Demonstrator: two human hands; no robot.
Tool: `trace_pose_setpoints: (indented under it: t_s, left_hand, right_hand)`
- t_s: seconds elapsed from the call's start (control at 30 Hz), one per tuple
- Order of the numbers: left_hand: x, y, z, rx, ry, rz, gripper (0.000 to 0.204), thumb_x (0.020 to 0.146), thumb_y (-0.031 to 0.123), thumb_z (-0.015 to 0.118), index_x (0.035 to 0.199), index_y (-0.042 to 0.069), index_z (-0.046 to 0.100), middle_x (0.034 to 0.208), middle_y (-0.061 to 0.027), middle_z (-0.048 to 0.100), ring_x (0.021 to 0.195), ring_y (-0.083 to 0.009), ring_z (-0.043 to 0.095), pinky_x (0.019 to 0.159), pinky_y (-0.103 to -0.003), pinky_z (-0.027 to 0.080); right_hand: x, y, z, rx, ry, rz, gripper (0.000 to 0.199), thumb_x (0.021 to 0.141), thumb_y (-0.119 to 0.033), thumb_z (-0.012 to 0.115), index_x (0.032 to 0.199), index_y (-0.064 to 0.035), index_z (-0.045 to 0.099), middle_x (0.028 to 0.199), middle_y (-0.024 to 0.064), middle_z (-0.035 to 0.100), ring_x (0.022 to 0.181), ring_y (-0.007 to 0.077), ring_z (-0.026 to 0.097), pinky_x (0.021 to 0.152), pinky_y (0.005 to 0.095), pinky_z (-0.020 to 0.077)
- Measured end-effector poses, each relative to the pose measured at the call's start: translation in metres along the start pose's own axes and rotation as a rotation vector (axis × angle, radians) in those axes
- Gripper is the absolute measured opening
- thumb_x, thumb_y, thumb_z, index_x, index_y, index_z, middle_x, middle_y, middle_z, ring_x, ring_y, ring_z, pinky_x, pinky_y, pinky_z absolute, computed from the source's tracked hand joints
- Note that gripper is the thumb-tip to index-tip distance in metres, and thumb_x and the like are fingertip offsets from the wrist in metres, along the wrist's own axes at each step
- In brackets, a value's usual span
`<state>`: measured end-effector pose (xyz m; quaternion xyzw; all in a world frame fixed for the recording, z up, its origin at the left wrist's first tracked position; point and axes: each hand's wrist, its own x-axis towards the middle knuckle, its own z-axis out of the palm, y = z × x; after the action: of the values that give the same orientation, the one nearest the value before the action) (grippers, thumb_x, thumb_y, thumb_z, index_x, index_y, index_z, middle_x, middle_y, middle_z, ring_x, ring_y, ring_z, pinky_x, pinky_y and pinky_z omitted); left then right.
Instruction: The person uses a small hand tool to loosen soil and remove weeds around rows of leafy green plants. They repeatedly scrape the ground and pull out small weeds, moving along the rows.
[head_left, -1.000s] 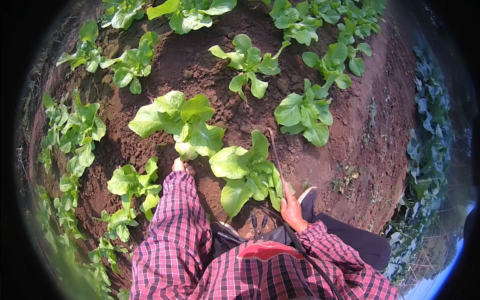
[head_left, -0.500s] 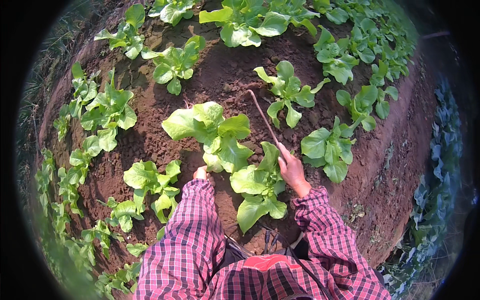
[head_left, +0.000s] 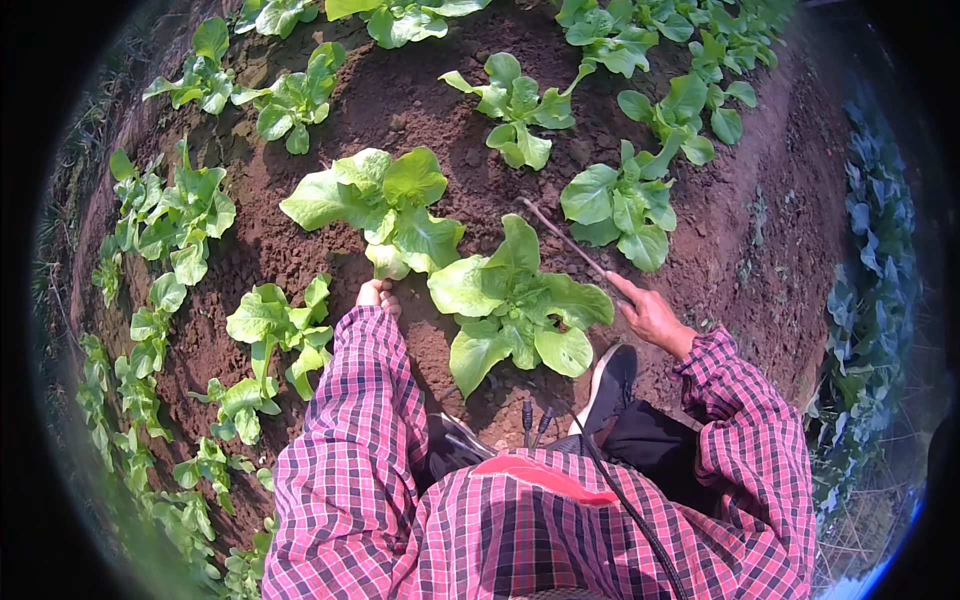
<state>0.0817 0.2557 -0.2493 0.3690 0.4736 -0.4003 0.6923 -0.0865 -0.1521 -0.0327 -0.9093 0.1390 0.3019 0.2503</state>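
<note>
Head view: my right hand (head_left: 650, 315) is clamped on a thin stick (head_left: 570, 243), its tip in the soil just beyond. My left hand (head_left: 377, 295) sits under the lettuce (head_left: 385, 205); grip hidden, cannot tell. A careless jab could tear nearby leaves.

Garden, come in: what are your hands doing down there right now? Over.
Right hand shut on thin stick, tip in soil. Left hand at base of big lettuce, fingers hidden. Second lettuce sits between the hands.
</note>
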Motion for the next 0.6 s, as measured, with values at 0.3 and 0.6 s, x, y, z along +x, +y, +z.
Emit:
trace_pose_setpoints:
  t_s: [0.3,0.6]
  left_hand:
    - [-0.051,0.060,-0.002,1.129,0.789,0.353,0.045,0.069,0.026,0.067,0.103,-0.003,0.062,0.115,-0.0160,0.059,0.105,-0.0264,0.055,0.091,-0.034,0.042]
    - [-0.217,0.064,0.163,1.384,-0.033,0.724,0.030,0.076,0.031,0.066,0.071,0.002,0.061,0.056,0.0018,0.047,0.048,-0.0076,0.038,0.044,-0.028,0.029]
  right_hand:
    - [-0.104,0.090,-0.017,-0.201,-0.133,0.034,0.057,0.080,-0.013,0.056,0.134,-0.0080,0.037,0.104,0.0234,0.055,0.097,0.0389,0.053,0.085,0.0430,0.0427]
    - [-0.156,-0.242,-0.153,0.488,-0.100,-1.179,0.048,0.074,-0.001,0.047,0.122,0.0041,0.045,0.104,0.0203,0.055,0.100,0.0329,0.054,0.087,0.0407,0.0439]
